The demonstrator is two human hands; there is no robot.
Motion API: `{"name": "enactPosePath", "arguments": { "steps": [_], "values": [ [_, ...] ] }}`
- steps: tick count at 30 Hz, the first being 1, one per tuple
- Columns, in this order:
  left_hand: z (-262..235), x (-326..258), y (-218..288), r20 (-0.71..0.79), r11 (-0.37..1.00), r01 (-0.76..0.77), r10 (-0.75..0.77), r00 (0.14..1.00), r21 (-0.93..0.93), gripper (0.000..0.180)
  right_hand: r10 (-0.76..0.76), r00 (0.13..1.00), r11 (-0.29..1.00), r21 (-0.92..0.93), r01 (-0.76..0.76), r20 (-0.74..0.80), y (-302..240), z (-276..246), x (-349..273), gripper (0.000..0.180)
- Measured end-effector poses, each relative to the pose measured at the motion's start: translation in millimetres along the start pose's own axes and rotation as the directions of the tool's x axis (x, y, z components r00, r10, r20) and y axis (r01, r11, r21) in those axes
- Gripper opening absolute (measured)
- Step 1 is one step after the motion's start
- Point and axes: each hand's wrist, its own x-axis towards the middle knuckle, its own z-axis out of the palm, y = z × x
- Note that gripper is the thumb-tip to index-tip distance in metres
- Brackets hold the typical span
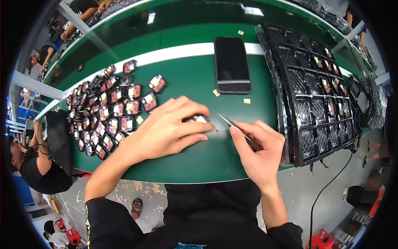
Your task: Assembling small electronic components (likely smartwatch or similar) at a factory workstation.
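The left hand (pixel 172 124) has its fingers bent close around a small part (pixel 198 119), which pokes out between them. The part is over the middle of the table (pixel 186 168), well in from the near edge. I can't tell if it touches the top, as the hand hides most of it.

The right hand (pixel 263 151) pinches a thin metal tool (pixel 224 120) with its thumb and fingers. The tip is near the part but not touching it.

To do this well, I think the left hand should hold the part firm so it can't slip. The tip should come in slowly and press softly, so it won't scratch the part or poke a finger.

A pile of parts (pixel 103 108) is by the table's left end. The phone (pixel 232 62) lies toward the far edge, and the tray (pixel 295 139) is at the right end.
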Motion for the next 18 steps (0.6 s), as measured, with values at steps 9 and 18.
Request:
{"name": "enactPosePath", "arguments": {
  "steps": [9, 18],
  "values": [
    [-20, -15, -14, 0.106, 0.977, 0.189, -0.179, 0.978, -0.095, 0.066, 0.018, 1.000, 0.999, -0.031, -0.018, -0.003, 4, 1, -1, 0.016],
    [-7, -14, -8, 0.115, 0.953, 0.188, -0.165, 0.980, -0.239, 0.056, -0.046, 0.990, 0.999, 0.033, 0.042, 0.135, 5, -4, 2, 0.019]
  ]
}}
